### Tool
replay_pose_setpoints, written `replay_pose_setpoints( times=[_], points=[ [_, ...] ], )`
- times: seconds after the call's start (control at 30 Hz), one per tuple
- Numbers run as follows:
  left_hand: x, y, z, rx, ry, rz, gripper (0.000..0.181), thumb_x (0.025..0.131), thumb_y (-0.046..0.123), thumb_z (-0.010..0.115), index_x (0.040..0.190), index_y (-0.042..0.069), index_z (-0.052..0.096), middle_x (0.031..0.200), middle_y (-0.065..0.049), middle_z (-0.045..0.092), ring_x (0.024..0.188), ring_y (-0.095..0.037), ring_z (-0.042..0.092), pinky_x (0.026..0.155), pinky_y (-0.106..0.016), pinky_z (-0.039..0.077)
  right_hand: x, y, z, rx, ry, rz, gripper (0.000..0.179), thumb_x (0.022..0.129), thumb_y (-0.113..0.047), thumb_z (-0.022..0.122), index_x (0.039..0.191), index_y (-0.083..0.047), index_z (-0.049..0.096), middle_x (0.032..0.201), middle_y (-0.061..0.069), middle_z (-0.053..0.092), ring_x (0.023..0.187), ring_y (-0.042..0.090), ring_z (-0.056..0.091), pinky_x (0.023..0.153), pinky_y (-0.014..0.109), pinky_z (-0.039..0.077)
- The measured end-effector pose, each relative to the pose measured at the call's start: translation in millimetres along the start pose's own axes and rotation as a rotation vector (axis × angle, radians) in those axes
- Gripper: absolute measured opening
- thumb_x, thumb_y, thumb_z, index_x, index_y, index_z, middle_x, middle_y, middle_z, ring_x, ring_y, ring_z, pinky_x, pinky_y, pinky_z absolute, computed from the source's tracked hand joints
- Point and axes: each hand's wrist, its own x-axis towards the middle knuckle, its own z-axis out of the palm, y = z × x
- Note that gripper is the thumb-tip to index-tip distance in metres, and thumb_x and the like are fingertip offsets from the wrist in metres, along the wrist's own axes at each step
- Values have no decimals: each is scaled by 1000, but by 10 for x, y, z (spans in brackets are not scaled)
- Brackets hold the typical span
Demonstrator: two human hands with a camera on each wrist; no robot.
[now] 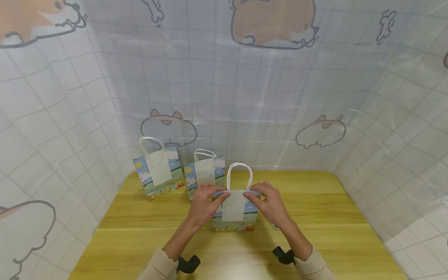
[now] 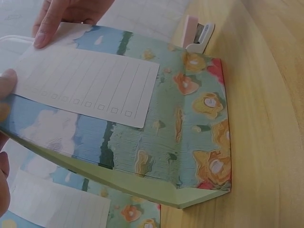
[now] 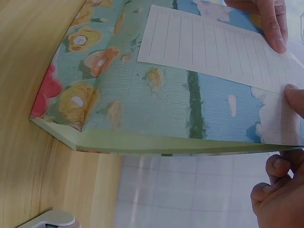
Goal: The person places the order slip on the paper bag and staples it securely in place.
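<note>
A small paper gift bag with a painted flower-and-sky print stands upright on the table, its white twisted handles raised. A lined white paper with a column of small checkboxes lies against its front. My left hand pinches the top edge left of the handles, thumb in front and fingers behind. On the other side of the handles my right hand pinches the same edge, also with the thumb over the front near the paper's top.
Two similar bags with white papers stand behind to the left: one bag close by, another bag farther left. A small pink and white stapler-like object lies right of the held bag. A patterned curtain surrounds the wooden table.
</note>
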Motion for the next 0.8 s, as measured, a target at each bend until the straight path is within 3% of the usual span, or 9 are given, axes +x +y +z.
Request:
replay_pose_setpoints(
  times=[0.07,0.3,0.43,0.57,0.67,0.8],
  points=[
    [-1,-1,-5,-4,-4,-4,13,86,24,81,97,18,79,87,7,75,86,-12,65,84,-45,41,-4,-10,-3,-2,-4,9,7,92,-30,74,99,-29,75,90,-19,68,78,6,51,76,37,46],
    [-7,10,-24,-10,-6,-5,12,85,24,82,95,18,79,88,7,75,87,-12,67,86,-45,42,-23,-36,0,2,-7,37,8,92,-33,74,99,-30,76,91,-19,67,78,6,50,65,31,45],
    [-17,8,-30,-19,-9,2,11,84,23,82,94,18,79,89,7,75,87,-13,67,85,-45,42,-48,-39,11,4,-3,39,10,92,-32,74,101,-29,76,91,-17,68,78,7,49,64,28,43],
    [-29,2,-35,-25,0,11,11,83,21,83,93,18,79,87,6,75,85,-13,67,85,-45,42,-96,-38,-23,17,0,73,15,93,-33,73,107,-27,75,99,-14,70,81,12,51,69,33,44],
    [-37,-8,-36,-28,6,11,11,82,20,84,92,18,79,86,7,75,85,-13,66,85,-46,41,-136,-17,-88,15,31,108,17,95,-31,71,111,-24,74,107,-12,70,87,15,53,75,38,44],
    [-40,-19,-37,-33,12,14,12,82,20,84,92,19,79,85,8,75,86,-13,66,85,-47,42,-183,83,-195,-24,93,139,15,99,-27,67,111,-21,73,105,-9,67,83,16,47,73,35,39]
  ],
)
